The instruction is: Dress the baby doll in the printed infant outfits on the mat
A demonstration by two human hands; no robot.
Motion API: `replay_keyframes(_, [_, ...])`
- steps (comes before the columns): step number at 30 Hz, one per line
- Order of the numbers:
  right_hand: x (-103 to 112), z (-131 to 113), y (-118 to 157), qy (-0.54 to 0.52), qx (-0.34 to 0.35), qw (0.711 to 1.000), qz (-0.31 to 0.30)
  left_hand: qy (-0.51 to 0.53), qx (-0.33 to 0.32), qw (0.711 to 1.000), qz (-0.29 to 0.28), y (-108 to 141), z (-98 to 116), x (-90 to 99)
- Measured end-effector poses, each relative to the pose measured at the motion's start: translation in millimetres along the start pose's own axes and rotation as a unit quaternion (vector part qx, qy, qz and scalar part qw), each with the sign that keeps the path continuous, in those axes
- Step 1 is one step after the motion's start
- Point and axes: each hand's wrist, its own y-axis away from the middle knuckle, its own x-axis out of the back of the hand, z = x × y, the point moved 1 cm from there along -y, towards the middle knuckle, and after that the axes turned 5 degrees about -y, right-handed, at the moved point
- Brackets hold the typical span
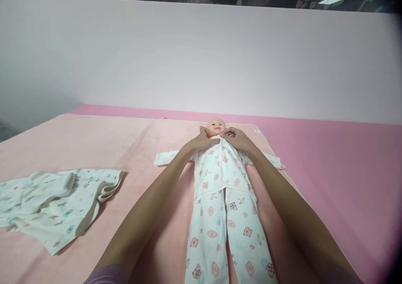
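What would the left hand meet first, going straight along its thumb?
Probably the right hand, facing the left hand across the top of the patterned shirt; exact depth is unclear.

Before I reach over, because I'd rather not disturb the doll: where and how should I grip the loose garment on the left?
By the curled edge nearest the doll, I'd say, coming from the right. There the garment folds over and looks raised off the pink blanket, offering a lip to pinch.
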Motion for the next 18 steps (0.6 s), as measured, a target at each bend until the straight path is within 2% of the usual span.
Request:
replay_keyframes(2, [0.2,0.2,0.4,0.002,0.004,1.000,-0.001,-0.002,-0.014,1.000,-0.005,2.7,3.1,2.3])
replay_keyframes(5, [1.9,0.8,0.7,0.005,0.000,1.000,-0.012,0.007,-0.069,0.998,-0.012,4.0,5.6,7.5])
replay_keyframes(10, [5.0,-0.9,0.3,0.006,0.001,0.999,-0.039,-0.017,-0.151,0.988,0.038,2.5,6.0,4.2])
replay_keyframes(14, [6.1,-5.1,0.1,0.047,0.007,0.998,-0.032,-0.007,-0.153,0.984,0.092,-0.7,3.8,-7.8])
replay_keyframes(18, [5.2,-8.6,1.5,0.081,-0.001,0.997,-0.016,0.046,-0.139,0.985,0.088,-3.7,1.9,-12.6])
